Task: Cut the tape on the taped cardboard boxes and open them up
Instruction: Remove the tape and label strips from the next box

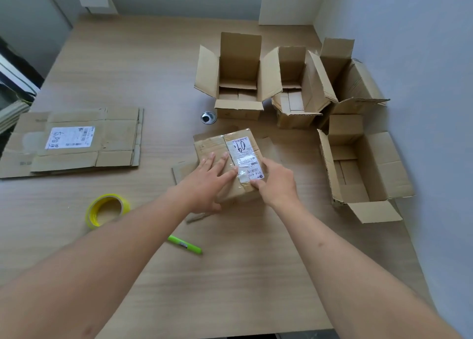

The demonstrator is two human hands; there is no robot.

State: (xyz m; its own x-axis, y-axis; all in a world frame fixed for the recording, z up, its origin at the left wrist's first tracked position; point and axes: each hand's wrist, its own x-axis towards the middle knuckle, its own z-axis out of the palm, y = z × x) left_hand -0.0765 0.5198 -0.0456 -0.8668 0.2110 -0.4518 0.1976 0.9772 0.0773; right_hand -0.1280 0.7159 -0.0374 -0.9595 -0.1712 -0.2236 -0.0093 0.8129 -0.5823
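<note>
A small taped cardboard box (217, 146) with a white shipping label stands in the middle of the wooden table (128, 64). My left hand (208, 182) lies flat on its top, fingers straight and spread. My right hand (275, 182) holds the box's near right corner, fingers curled over the label's edge. A green utility knife (184, 244) lies on the table near my left forearm, untouched. A roll of yellow tape (107, 209) sits to the left of it.
Several opened boxes with raised flaps stand at the right: two at the back (239, 74) (298, 90), one by the wall (354, 82), one nearer (358, 169). Flattened cardboard (74, 141) lies at the left. A round cable hole (208, 117) is behind the taped box.
</note>
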